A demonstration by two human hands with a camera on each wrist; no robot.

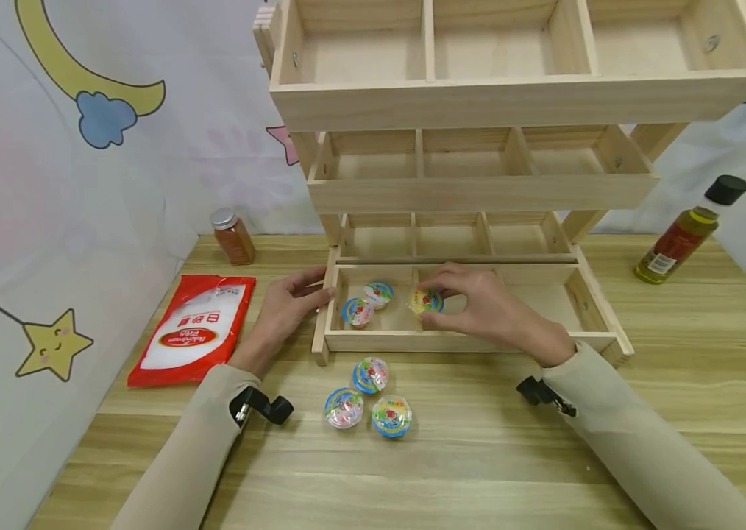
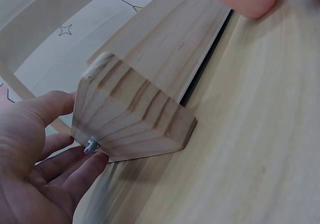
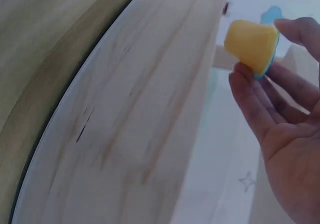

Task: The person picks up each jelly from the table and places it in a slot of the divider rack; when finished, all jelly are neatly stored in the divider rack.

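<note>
In the head view my right hand (image 1: 479,305) pinches a small yellow jelly cup (image 1: 424,300) between thumb and fingertips. It holds the cup over the bottom tray (image 1: 373,341), near the divider between the left and middle compartments. The right wrist view shows the cup's yellow body (image 3: 249,41) and blue rim. My left hand (image 1: 287,309) touches the left end of the wooden rack (image 1: 328,294), its fingers beside a metal bolt (image 2: 91,145). Two jelly cups (image 1: 357,312) lie in the left compartment. Three more jelly cups (image 1: 391,416) are on the table in front.
Upper tiers of the rack (image 1: 479,193) rise behind the bottom tray and overhang it. A red-and-white bag (image 1: 190,331) lies at the left, with a spice jar (image 1: 234,237) behind it. An oil bottle (image 1: 684,235) stands at the right.
</note>
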